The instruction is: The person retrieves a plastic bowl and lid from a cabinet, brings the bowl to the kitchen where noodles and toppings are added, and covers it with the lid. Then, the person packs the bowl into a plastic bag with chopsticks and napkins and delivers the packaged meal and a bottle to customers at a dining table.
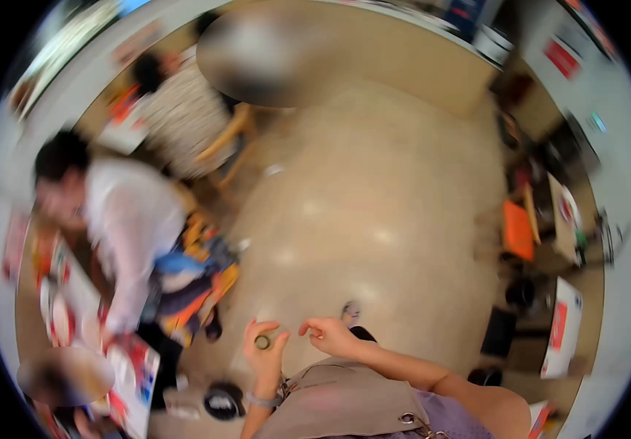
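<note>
My left hand [260,360] is raised in front of my body with its thumb and fingers curved around a small round thing. This small round greenish thing [262,342] has a lighter rim and a darker centre; its exact kind is too small to tell. To its right is my right hand [332,338], apart from the left one. Its fingers are bent, with the index finger and thumb apart, and I see nothing between them. Below both hands hangs a beige apron or bag [345,402] against my body.
On the left, a person in a white top [129,212] leans over a cluttered table [143,384]. Another person in a patterned top [184,110] sits farther back on a wooden chair [231,135]. An orange chair [518,230] and tables line the right wall. A black round stool [224,401] stands near my left.
</note>
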`<state>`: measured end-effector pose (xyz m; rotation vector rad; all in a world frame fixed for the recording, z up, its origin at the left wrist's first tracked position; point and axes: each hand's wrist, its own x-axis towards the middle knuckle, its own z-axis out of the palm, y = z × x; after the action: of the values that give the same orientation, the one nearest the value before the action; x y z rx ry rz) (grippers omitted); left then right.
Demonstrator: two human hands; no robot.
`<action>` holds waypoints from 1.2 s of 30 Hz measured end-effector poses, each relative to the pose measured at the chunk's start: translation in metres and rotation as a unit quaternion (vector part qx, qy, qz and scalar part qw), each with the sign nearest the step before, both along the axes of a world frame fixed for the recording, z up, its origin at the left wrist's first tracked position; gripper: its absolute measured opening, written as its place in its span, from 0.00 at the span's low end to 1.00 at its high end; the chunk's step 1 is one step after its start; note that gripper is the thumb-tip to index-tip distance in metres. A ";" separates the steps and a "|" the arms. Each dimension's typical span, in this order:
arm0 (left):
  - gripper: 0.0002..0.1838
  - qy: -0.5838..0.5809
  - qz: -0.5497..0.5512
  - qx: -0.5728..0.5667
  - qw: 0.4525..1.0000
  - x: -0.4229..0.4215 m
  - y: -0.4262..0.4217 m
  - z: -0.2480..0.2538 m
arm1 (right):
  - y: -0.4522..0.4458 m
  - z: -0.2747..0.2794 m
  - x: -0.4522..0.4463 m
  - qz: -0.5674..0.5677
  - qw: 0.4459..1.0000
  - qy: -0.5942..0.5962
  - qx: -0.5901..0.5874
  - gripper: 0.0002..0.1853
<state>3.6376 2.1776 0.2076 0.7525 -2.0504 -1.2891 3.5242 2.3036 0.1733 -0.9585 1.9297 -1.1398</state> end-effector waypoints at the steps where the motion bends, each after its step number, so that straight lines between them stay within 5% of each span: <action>1: 0.10 -0.007 -0.004 0.013 1.000 -0.042 0.015 0.002 | 0.024 0.001 -0.035 -0.037 0.999 0.008 -0.006 0.07; 7: 0.07 -0.008 -0.169 0.057 0.984 -0.277 0.097 -0.004 | 0.138 0.035 -0.235 -0.312 0.944 -0.087 -0.066 0.11; 15: 0.09 -0.019 -0.426 0.025 0.904 -0.606 0.200 -0.012 | 0.262 0.031 -0.521 -0.458 0.884 0.029 -0.087 0.15; 20: 0.19 -0.019 -0.534 0.077 0.841 -0.835 0.308 0.010 | 0.338 0.043 -0.689 -0.520 0.822 0.160 -0.169 0.10; 22: 0.22 -0.026 -0.564 0.083 0.821 -0.924 0.350 0.019 | 0.378 0.062 -0.739 -0.594 0.790 -0.084 -0.125 0.10; 23: 0.22 -0.036 -0.589 0.097 0.801 -0.965 0.378 0.023 | 0.401 0.063 -0.770 -0.619 0.766 -0.093 -0.148 0.12; 29: 0.36 -0.010 -0.643 0.067 0.763 -1.189 0.511 0.011 | 0.512 0.100 -1.003 -0.629 0.743 0.205 -0.102 0.16; 36: 0.54 0.015 -0.619 0.095 0.780 -1.441 0.609 0.020 | 0.609 0.103 -1.285 -0.515 0.823 0.187 -0.150 0.18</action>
<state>2.1967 2.7864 0.2281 -0.7824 -2.4103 -2.1268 2.2388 2.9121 0.2768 -0.1894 2.7607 -2.0026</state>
